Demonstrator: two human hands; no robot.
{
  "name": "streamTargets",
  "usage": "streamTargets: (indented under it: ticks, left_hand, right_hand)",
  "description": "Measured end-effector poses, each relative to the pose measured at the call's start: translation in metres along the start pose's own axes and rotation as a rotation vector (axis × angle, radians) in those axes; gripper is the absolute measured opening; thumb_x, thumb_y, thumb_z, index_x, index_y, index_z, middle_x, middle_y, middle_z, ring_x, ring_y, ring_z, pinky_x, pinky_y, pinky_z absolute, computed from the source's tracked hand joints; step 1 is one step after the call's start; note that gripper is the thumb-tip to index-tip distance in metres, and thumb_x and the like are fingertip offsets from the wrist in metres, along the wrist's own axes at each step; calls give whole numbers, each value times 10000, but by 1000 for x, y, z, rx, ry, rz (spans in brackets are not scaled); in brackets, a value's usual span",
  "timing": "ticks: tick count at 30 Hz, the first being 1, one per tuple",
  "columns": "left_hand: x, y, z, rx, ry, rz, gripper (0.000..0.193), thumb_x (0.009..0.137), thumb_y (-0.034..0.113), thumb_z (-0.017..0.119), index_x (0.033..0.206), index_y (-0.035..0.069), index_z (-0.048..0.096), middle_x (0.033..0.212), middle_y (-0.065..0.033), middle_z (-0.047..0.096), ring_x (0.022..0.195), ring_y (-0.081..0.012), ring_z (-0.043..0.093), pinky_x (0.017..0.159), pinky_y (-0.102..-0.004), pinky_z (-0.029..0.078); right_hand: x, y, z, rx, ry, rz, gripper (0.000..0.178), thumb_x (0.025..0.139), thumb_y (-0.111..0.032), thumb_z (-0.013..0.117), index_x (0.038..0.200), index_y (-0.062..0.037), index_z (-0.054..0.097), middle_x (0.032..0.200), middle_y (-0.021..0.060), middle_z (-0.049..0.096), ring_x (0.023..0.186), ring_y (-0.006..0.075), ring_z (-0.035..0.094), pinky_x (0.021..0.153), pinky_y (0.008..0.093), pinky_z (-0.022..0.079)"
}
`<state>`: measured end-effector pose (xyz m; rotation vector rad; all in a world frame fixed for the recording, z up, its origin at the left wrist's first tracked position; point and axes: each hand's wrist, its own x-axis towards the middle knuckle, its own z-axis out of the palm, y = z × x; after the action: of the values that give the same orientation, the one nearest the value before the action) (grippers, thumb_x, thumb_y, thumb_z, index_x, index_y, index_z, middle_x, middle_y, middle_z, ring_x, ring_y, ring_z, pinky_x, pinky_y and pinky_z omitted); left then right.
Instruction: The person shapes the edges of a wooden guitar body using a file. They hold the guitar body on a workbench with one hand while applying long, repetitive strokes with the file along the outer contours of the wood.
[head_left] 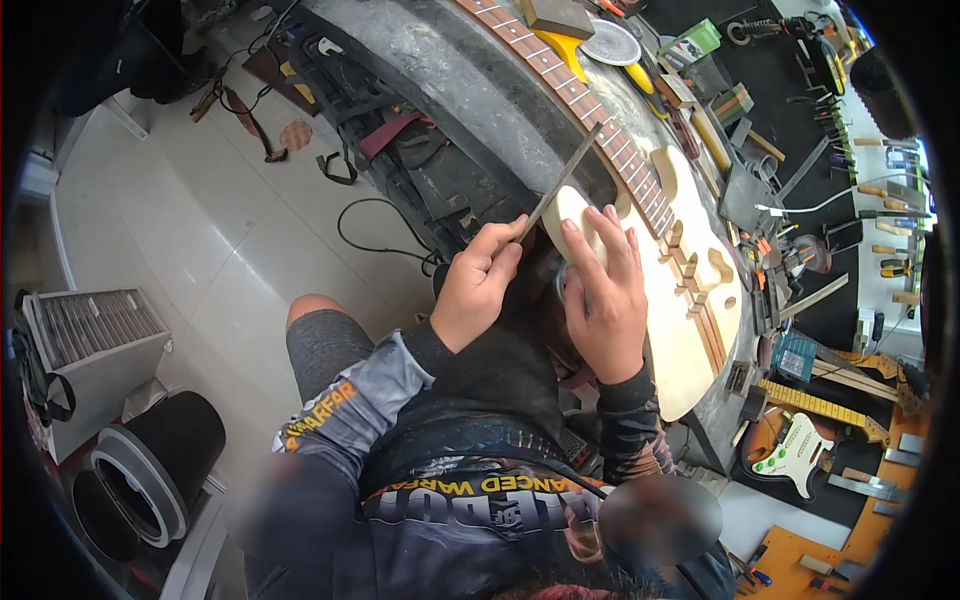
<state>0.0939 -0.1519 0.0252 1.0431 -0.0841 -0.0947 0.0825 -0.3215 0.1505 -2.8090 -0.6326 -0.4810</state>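
Note:
An unfinished pale wooden electric guitar (670, 330) lies along the workbench edge, its dark fretted neck (570, 90) pointing up and away. My left hand (480, 280) grips one end of a long thin metal file (562, 180). The file slants across the tip of the guitar's upper horn, its far end reaching near the neck. My right hand (607, 290) rests on the body beside that horn, fingers stretched out and spread a little. Dark routed cavities and a brown centre stripe show in the body right of this hand.
The grey workbench (430, 60) carries a yellow-handled tool (640, 78), wood blocks and loose tools beyond the guitar. A sunburst guitar (795, 455) with a white pickguard is at right. Hand tools hang on the right wall. A black bin (165, 455) stands on the tiled floor at left.

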Motion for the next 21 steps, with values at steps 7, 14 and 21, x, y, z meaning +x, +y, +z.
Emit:
streamTargets:
  ticks: [7,14,21]
  left_hand:
    - [-35,-21,10,-126,45,-62,329,1213,83,535,1536,58,590,872,54,532,737,-32,473,642,-223,401]
    - [-42,-32,26,-271,10,-69,336,1227,125,526,1556,70,560,841,60,522,671,-24,459,585,-216,381]
    - [-15,-21,27,-341,32,-106,347,1229,128,512,1567,58,546,835,61,525,657,-19,462,569,-215,378]
  right_hand:
    - [-1,0,1,17,-5,-3,683,940,57,703,1573,-198,687,1591,169,613,1544,434,565,1302,622,401]
    - [0,1,-2,21,-13,2,679,945,56,702,1576,-195,685,1583,172,621,1547,438,562,1306,616,396]
    - [-1,3,0,32,-11,-7,672,948,54,704,1576,-186,683,1581,178,623,1549,442,560,1304,616,397]
